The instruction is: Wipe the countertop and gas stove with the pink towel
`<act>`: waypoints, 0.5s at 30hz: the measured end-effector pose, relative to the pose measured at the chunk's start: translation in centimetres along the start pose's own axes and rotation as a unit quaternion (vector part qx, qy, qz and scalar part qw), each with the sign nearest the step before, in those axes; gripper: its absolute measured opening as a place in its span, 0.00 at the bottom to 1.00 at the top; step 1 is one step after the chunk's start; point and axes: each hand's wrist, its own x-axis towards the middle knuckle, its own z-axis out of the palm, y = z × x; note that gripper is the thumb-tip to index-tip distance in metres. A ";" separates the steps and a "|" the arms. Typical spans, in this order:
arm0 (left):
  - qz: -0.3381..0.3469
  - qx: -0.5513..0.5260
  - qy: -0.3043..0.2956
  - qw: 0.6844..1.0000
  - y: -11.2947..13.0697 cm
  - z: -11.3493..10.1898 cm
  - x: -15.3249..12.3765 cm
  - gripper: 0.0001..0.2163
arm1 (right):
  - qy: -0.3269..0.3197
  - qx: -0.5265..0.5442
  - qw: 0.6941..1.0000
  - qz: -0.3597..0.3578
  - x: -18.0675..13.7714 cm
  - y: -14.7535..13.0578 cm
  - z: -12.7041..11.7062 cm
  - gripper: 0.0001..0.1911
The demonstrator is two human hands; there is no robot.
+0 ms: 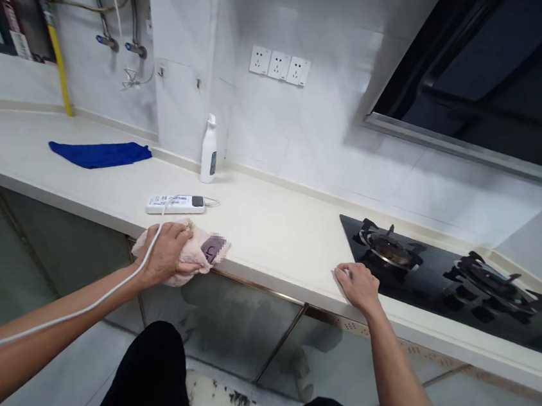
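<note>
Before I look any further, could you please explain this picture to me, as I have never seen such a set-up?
Of course. There is no machine here: these are a person's own bare hands, seen by a camera worn on their head, looking forward and down. That is why the dark-clothed legs show at the bottom.

The left hand holds a pink cloth at the front edge of the pale counter. The right hand rests on the counter beside the black hob.

Also on the counter are a blue cloth, a white bottle and a flat white device, whose purpose I cannot tell.
</note>
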 end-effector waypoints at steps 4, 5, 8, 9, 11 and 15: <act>0.035 -0.025 -0.015 0.999 4.6 0.3 0.5 0.30 | 0.000 0.013 1.000 0.007 0.1 -0.1 -0.1 0.22; 0.043 -0.036 -0.016 0.998 6.1 0.4 0.7 0.29 | 0.000 0.016 1.000 0.009 0.1 -0.2 -0.1 0.22; 0.073 -0.051 -0.020 0.996 11.7 0.6 1.4 0.30 | 0.003 0.024 1.000 0.011 0.1 -0.2 -0.2 0.22; 0.084 -0.054 -0.021 0.995 13.9 0.7 1.6 0.31 | 0.004 0.027 1.000 0.010 0.1 -0.2 -0.2 0.22; 0.109 -0.067 -0.016 0.992 18.4 1.0 2.2 0.30 | 0.006 0.034 0.999 0.010 0.1 -0.1 -0.2 0.22; 0.172 -0.099 0.001 0.980 26.9 1.7 3.4 0.32 | 0.020 0.054 0.998 0.005 0.1 0.2 0.2 0.23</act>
